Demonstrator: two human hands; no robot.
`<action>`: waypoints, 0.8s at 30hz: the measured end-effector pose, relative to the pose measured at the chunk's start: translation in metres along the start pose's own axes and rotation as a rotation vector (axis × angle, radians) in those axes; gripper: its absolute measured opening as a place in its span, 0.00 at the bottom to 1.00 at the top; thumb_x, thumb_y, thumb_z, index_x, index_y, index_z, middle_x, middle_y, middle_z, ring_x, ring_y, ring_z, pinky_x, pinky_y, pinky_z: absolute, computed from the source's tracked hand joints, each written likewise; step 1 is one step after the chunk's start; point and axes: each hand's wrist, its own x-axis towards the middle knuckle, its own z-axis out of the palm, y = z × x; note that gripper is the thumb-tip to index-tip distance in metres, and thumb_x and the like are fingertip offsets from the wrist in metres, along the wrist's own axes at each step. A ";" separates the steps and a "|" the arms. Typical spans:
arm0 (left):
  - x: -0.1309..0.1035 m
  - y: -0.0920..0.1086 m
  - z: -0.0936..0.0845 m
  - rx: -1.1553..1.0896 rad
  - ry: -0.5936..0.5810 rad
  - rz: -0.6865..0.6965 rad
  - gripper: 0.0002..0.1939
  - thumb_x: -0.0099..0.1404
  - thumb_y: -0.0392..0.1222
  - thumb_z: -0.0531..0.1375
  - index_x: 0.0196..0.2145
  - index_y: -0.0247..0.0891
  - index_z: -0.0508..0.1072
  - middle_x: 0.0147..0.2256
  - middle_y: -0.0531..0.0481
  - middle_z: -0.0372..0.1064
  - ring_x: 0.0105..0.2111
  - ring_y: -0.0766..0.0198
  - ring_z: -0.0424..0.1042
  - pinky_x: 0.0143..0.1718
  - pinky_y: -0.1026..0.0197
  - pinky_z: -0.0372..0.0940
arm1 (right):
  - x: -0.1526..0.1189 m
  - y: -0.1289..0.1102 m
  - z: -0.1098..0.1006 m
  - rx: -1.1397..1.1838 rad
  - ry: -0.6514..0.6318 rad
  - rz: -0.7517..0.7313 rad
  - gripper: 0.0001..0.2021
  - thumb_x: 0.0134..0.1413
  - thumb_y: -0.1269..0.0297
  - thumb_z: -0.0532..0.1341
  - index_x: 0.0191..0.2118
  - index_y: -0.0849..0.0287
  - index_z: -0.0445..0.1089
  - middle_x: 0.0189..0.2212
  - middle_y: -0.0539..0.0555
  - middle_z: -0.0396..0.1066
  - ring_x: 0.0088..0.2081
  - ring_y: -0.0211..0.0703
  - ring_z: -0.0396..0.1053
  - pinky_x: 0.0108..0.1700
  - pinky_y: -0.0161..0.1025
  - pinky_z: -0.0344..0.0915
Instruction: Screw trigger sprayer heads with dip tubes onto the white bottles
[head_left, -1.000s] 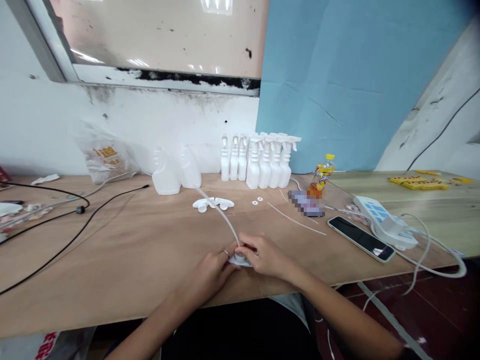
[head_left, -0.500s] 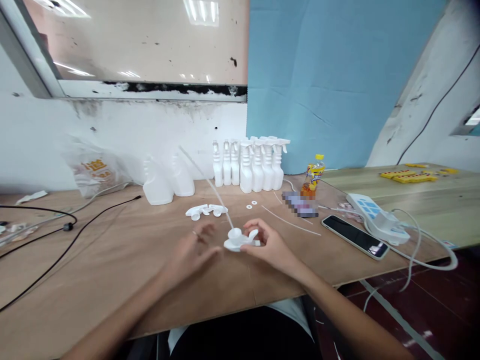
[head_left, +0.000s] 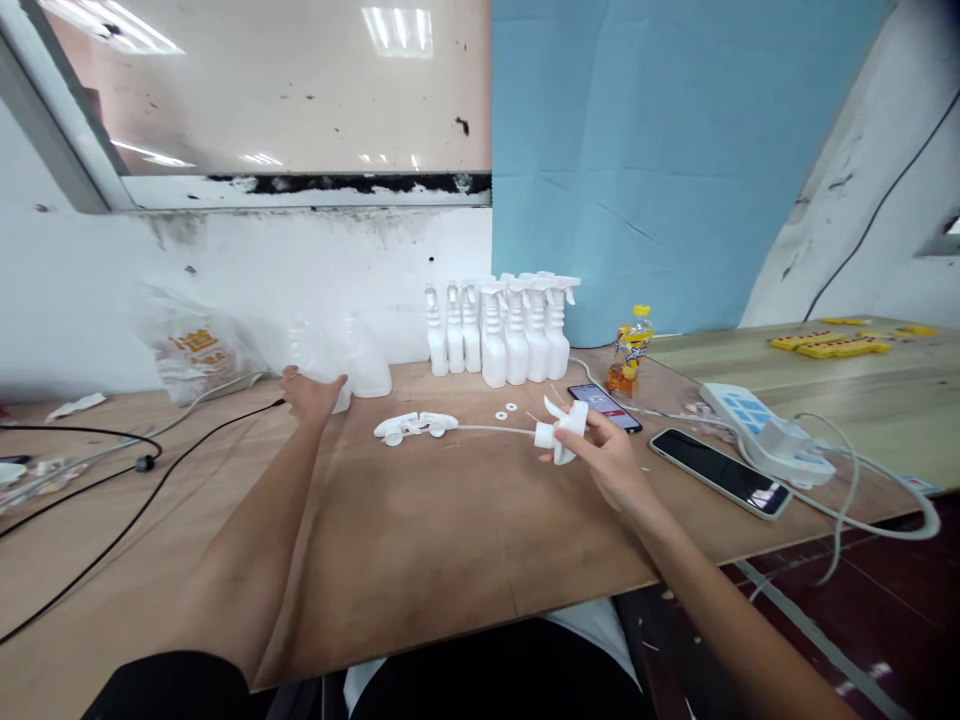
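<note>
My right hand (head_left: 611,460) grips a white trigger sprayer head (head_left: 570,432) above the table. Its thin clear dip tube (head_left: 495,430) points left, its far end near two other white trigger heads (head_left: 416,427) lying on the brown table covering. Farther left, my left hand (head_left: 311,396) is around the lower part of a white, headless plastic bottle (head_left: 319,362), thumb on one side and fingers on the other. Part of that bottle is hidden behind the hand. A second headless bottle (head_left: 367,362) stands just right of it.
Several white spray bottles (head_left: 516,340) with heads stand along the wall. Two small white washers (head_left: 506,411) lie before them. At right are a drink bottle (head_left: 630,350), a lit phone (head_left: 606,408), a dark phone (head_left: 720,472) and a power strip (head_left: 750,425). Black cables (head_left: 187,480) cross the left side.
My left hand has moved away from the sprayer head, left and forward to the bottle. My right hand has moved right and turned the head, so the tube swung from upright to nearly level.
</note>
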 end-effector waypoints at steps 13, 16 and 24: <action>-0.086 -0.028 -0.091 0.261 -0.042 0.860 0.37 0.58 0.49 0.64 0.62 0.41 0.54 0.66 0.36 0.50 0.64 0.39 0.52 0.62 0.40 0.50 | 0.006 -0.010 -0.007 0.082 0.196 -0.234 0.19 0.53 0.55 0.68 0.49 0.52 0.68 0.46 0.58 0.75 0.43 0.56 0.77 0.35 0.46 0.75; -0.095 -0.033 -0.102 0.288 -0.060 0.858 0.37 0.58 0.48 0.64 0.62 0.43 0.54 0.66 0.38 0.50 0.64 0.40 0.52 0.62 0.41 0.50 | 0.003 -0.011 -0.002 0.048 0.166 -0.218 0.20 0.52 0.54 0.68 0.49 0.52 0.69 0.46 0.58 0.75 0.42 0.56 0.77 0.35 0.46 0.75; -0.103 -0.030 -0.099 0.295 -0.058 0.924 0.34 0.59 0.45 0.63 0.61 0.42 0.58 0.67 0.36 0.50 0.66 0.38 0.49 0.63 0.38 0.44 | -0.002 -0.010 0.001 0.084 0.144 -0.221 0.18 0.51 0.58 0.70 0.47 0.54 0.69 0.45 0.58 0.75 0.43 0.57 0.77 0.37 0.47 0.75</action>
